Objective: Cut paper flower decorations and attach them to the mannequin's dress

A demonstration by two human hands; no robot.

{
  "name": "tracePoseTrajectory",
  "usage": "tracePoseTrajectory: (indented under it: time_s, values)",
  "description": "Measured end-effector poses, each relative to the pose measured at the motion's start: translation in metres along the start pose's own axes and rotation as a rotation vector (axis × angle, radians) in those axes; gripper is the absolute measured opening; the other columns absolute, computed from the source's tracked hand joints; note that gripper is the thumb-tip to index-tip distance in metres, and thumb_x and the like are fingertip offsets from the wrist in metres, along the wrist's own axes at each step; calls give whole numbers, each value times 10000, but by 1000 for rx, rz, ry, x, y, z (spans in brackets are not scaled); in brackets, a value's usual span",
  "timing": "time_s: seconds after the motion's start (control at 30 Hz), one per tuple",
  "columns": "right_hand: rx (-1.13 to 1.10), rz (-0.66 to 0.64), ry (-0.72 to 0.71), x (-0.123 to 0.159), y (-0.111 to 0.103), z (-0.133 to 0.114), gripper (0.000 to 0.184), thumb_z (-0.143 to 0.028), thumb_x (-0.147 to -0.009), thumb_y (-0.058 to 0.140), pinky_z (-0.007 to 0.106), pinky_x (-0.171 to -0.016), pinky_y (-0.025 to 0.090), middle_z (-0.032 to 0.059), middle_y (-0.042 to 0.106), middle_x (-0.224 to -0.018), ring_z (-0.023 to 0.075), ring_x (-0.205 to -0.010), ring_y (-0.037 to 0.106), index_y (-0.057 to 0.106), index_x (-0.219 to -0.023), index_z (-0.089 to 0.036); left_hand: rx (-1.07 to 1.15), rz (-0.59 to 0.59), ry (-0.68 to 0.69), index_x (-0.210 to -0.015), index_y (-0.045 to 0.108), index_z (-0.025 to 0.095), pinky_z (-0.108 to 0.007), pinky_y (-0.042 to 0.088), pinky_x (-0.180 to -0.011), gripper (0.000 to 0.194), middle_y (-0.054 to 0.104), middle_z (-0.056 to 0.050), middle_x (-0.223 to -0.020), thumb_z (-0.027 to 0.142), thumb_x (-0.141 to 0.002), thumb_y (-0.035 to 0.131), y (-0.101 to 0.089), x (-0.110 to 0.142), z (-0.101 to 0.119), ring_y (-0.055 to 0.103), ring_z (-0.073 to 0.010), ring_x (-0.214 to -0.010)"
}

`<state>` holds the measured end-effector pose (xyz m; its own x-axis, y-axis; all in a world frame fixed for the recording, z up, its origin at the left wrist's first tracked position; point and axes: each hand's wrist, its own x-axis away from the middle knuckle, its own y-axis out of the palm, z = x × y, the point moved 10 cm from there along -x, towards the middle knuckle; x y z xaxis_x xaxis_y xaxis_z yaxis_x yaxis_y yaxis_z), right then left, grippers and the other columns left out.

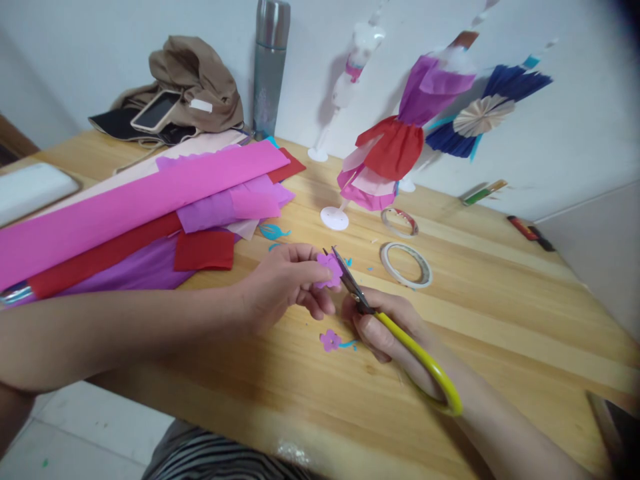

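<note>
Wood-grain table [500, 300], left hand [287, 277] pinching scalloped purple flower [327, 271], right hand [383, 330] gripping yellow-handled scissors [356, 292]

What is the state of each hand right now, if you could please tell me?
Left hand: closed, pinching a purple flower cutout.
Right hand: closed, holding yellow-handled scissors.

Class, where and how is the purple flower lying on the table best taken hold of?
Probably pinch the flower by its left edge, coming from above and the left: it lies flat, a blue strip extends from its right side, and the right hand, holding scissors, is on that side too.
</note>
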<state>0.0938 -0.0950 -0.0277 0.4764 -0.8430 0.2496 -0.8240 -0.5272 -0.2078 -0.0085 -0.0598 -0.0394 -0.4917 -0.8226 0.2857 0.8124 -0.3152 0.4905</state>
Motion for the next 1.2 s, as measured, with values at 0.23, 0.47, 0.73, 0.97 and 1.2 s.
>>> tracePoseTrajectory:
  time_s: [0.23,0.47,0.73,0.97,1.2]
  values:
    - [18,27,-15,1,-1,0,513,-707,-871,594,256,-468,264,-49,393,-611,100,-524,300,566,-800,-200,1,5,13,-631,628,110,-198,446,-437,131,594,-27,-514,224,-662,685,-2,-3,0,580,-113,-447]
    - [-23,12,13,1,1,1,509,-694,-873,602,250,-441,244,-61,389,-599,79,-480,294,567,-803,-191,-18,9,-3,-590,608,112,-189,424,-390,120,605,-26,-573,208,-637,663,-4,-5,2,574,-104,-437]
    - [-33,19,20,1,0,2,506,-690,-855,625,231,-416,236,-65,388,-576,68,-453,306,570,-783,-192,-38,0,-40,-576,597,113,-184,396,-361,112,616,-24,-578,183,-653,638,-6,-8,2,557,-95,-404]
    - [-35,43,-12,0,-3,6,496,-706,-847,623,255,-459,343,-43,419,-569,110,-489,408,595,-759,-218,-49,9,-22,-591,598,112,-189,404,-364,131,606,-30,-569,164,-710,580,-10,-11,5,561,-101,-398]
    - [161,108,-119,-6,-11,2,499,-708,-885,559,273,-533,386,-27,448,-622,140,-569,435,594,-806,-217,-96,-21,-29,-648,633,103,-182,442,-387,192,649,-39,-619,241,-780,611,-8,-11,2,596,-102,-427]
